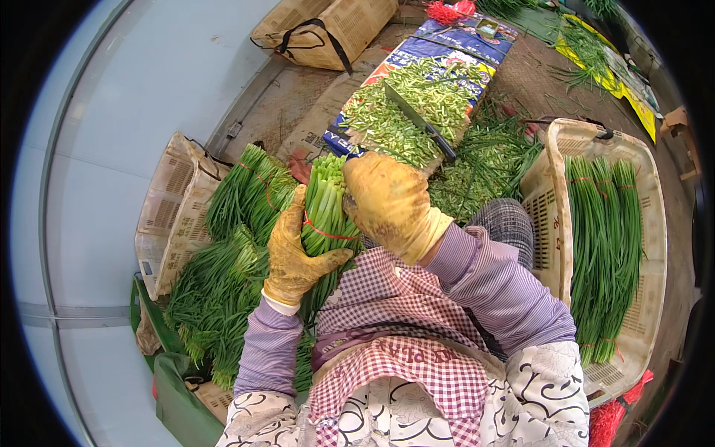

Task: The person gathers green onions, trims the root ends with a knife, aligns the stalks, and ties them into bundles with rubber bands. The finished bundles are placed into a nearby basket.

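Note:
Both my hands wear stained yellow gloves. My left hand (pixel 296 251) grips a bundle of green garlic chives (pixel 329 212) tied with a red band, its pale cut ends pointing up and away from me. My right hand (pixel 388 204) is against the bundle's right side near those ends, its fingers curled and mostly hidden, so whether it grips is unclear. Beyond the hands, a knife (pixel 419 123) with a black handle lies on chopped stem pieces (pixel 408 100) over a blue printed sack (pixel 441 36).
More chive bundles (pixel 223 290) are heaped at my left beside a tilted plastic crate (pixel 167 218). A crate (pixel 653 246) at my right holds several tied bundles (pixel 603 251). Loose trimmings (pixel 480 162) lie before my knee; another crate (pixel 335 33) stands at the far side. Red twine (pixel 447 11) lies on the sack.

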Tool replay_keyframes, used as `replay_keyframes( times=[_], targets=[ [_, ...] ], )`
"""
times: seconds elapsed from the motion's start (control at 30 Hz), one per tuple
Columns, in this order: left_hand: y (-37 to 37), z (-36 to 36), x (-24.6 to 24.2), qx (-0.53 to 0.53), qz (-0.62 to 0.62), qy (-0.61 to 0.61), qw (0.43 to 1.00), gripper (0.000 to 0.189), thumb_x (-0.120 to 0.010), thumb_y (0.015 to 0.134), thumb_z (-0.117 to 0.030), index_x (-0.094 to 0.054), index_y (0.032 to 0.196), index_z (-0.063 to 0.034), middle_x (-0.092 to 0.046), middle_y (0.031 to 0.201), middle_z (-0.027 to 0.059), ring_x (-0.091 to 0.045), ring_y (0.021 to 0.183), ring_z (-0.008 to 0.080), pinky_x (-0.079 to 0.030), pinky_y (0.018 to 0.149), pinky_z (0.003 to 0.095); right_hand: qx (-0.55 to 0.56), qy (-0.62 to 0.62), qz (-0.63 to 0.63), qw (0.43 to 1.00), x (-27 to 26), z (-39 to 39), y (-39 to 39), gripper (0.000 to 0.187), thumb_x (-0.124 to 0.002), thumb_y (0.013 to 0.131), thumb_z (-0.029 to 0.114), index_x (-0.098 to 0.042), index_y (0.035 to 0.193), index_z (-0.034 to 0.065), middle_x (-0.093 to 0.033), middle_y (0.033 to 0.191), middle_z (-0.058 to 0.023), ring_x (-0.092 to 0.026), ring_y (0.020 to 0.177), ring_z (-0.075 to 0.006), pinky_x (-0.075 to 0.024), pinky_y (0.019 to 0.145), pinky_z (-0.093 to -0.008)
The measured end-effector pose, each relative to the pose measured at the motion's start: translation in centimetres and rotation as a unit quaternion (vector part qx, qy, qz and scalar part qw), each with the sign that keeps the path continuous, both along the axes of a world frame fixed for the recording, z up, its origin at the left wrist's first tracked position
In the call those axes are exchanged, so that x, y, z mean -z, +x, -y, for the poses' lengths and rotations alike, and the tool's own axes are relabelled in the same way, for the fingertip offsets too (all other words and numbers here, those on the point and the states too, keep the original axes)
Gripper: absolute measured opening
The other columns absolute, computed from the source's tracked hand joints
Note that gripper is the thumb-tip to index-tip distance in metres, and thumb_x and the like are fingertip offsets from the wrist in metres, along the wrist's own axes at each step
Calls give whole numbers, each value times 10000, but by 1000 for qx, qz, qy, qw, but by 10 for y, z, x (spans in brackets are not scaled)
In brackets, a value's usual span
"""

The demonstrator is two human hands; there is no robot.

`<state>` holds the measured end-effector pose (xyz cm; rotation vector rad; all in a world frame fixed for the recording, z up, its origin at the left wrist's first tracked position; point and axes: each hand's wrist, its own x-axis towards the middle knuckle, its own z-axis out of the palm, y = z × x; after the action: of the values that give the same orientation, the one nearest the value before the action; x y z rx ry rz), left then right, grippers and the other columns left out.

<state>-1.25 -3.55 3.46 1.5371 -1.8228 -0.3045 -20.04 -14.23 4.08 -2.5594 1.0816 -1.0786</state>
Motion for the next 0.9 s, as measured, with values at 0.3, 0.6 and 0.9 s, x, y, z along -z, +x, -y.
replay_keyframes(
  times=[0.3, 0.6, 0.9],
  targets=[
    [-4, 3, -9, 45, 110, -21, 993, 1166, -924, 635, -524, -380, 1535, -20, -642, 1277, 192, -640, 1108, 383, -499, 971, 475, 5, 228, -196, 954, 8, 51, -37, 235, -679, 884, 244, -761, 913, 26, -720, 817, -181, -724, 761, -329, -579, 684, -450],
    [-8, -3, -3, 18, 88, -43, 995, 1150, -923, 630, -548, -418, 1488, 29, -651, 1256, 190, -646, 1100, 383, -506, 960, 472, -179, 315, 82, 929, -30, 24, -72, 436, -766, 839, 123, -673, 1259, 54, -702, 1190, -184, -657, 1139, -351, -519, 995, -395],
    [-3, -2, -4, 29, 47, -26, 998, 1138, -933, 620, -521, -427, 1490, 10, -634, 1295, 195, -633, 1144, 383, -488, 985, 473, -192, 17, -4, 981, -33, 0, -38, 240, -706, 736, 133, -679, 969, 82, -686, 976, -136, -681, 928, -356, -555, 801, -463]
  ],
)
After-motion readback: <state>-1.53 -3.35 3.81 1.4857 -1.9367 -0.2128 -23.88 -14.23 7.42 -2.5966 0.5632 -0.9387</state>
